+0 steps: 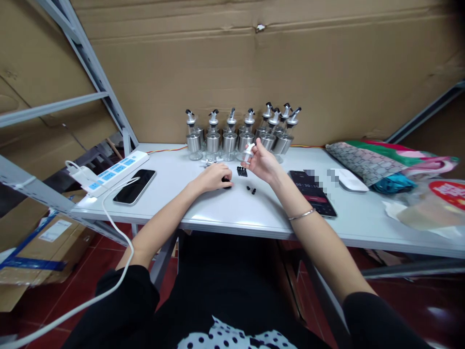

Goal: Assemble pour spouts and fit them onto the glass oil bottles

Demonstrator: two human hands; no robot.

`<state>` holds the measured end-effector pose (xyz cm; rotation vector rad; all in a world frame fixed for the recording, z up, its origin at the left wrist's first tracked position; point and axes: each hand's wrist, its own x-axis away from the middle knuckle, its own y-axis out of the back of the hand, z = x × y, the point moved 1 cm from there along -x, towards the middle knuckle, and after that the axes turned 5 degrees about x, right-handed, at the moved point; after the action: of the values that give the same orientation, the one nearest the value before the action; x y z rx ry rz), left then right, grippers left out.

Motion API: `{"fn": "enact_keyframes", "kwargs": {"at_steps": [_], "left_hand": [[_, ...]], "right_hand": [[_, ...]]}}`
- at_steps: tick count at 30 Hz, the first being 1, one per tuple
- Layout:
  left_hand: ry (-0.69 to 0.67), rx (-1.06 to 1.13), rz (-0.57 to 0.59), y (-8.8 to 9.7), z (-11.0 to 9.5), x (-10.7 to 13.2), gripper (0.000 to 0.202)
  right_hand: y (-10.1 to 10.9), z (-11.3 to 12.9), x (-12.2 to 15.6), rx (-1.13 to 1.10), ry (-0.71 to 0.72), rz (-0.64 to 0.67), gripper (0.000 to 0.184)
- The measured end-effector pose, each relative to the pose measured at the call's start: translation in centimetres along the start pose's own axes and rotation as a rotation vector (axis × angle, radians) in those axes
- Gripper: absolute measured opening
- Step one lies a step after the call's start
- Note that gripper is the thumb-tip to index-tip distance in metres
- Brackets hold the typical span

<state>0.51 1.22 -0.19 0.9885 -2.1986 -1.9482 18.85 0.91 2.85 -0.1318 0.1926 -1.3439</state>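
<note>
My right hand (262, 163) is raised a little above the white table (218, 213), fingers closed round a small white pourer spout (249, 151). My left hand (215, 176) rests on the table with its fingers curled over a small black part (226, 183). Between the hands lie several small black caps (241, 171), and two more black pieces (251, 189) sit nearer me. Behind them, several steel-and-glass dispenser bottles (228, 138) stand in a row against the cardboard wall. A few loose white spouts (210, 161) lie just in front of the bottles.
A white power strip (116, 172) and a dark phone (134, 186) on a white cable lie at left. A second phone (313, 193) showing a timer and a white mouse (348, 179) lie at right, beside patterned fabric bags (378, 162). Metal shelving stands at left.
</note>
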Motion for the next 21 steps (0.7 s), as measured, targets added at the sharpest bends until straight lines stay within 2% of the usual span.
{"fn": "enact_keyframes", "kwargs": {"at_steps": [3,6,12,16,21], "left_hand": [[0.014,-0.009,-0.002,0.2,-0.2,-0.1,0.017],[0.020,-0.028,-0.092,0.5,-0.7,-0.1,0.019],[-0.033,0.075,-0.375,0.7,-1.2,-0.1,0.023],[-0.103,0.147,-0.436,0.6,-1.3,0.0,0.017],[-0.095,0.145,-0.494,0.7,-1.3,0.0,0.013]], "right_hand": [[0.2,-0.1,-0.1,-0.046,-0.014,-0.071,0.051],[0.2,-0.3,-0.2,-0.119,0.005,-0.074,0.048],[-0.5,-0.5,0.2,-0.206,-0.066,0.023,0.041],[-1.1,-0.5,0.5,-0.182,-0.087,0.058,0.040],[-1.4,-0.2,0.9,-0.194,-0.074,0.106,0.041]]}}
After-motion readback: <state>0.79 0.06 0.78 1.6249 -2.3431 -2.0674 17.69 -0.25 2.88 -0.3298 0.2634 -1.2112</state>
